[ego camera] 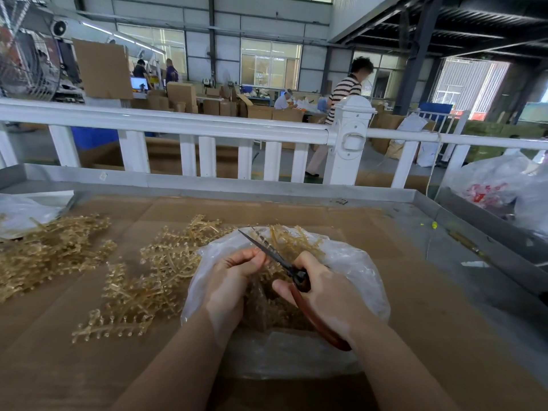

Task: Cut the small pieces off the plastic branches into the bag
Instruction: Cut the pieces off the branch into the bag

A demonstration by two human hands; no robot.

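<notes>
A clear plastic bag (pixel 350 262) lies open on the cardboard-covered table (pixel 400 292), with small amber pieces inside it. Above the bag my right hand (pixel 323 289) grips red-handled scissors (pixel 299 280), whose dark blades point up and to the left. My left hand (pixel 234 277) pinches a translucent amber plastic branch (pixel 262 240) that runs alongside the blades. Loose amber branches lie in a pile (pixel 154 280) left of the bag, and another heap (pixel 50 250) sits at the far left.
The table has a raised metal rim (pixel 267 188), and a white railing (pixel 192 129) stands behind it. A crumpled plastic bag (pixel 20 212) lies at the far left and bulky bags (pixel 492 182) at the right. People work among cardboard boxes beyond the railing.
</notes>
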